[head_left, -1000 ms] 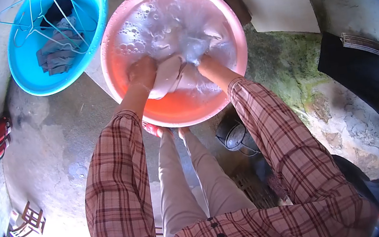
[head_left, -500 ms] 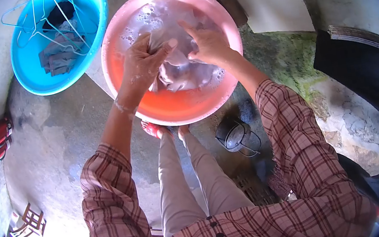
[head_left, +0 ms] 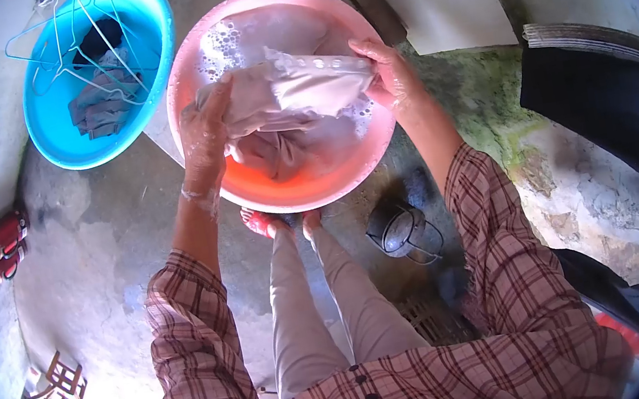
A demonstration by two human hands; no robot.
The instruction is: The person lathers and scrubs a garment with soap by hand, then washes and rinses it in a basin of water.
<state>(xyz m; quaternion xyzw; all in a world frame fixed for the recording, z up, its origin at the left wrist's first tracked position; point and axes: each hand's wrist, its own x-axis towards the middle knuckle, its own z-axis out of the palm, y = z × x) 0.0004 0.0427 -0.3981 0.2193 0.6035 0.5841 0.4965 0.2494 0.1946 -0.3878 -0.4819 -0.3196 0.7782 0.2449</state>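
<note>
Garment (head_left: 295, 94) stretches between left fingers (head_left: 220, 97) and right fingers (head_left: 373, 48), both clamped on its ends.

Daylight at the lower left bleached the grey concrete floor (head_left: 116, 304) near the small brown wooden chair (head_left: 62, 382). Bright highlights caught the wet, pale pink cloth garment (head_left: 299, 91). Shadow dimmed the dark round wire-handled pot (head_left: 399, 232). Fisheye distortion bowed the blue-fringed, black-bordered edges.
</note>
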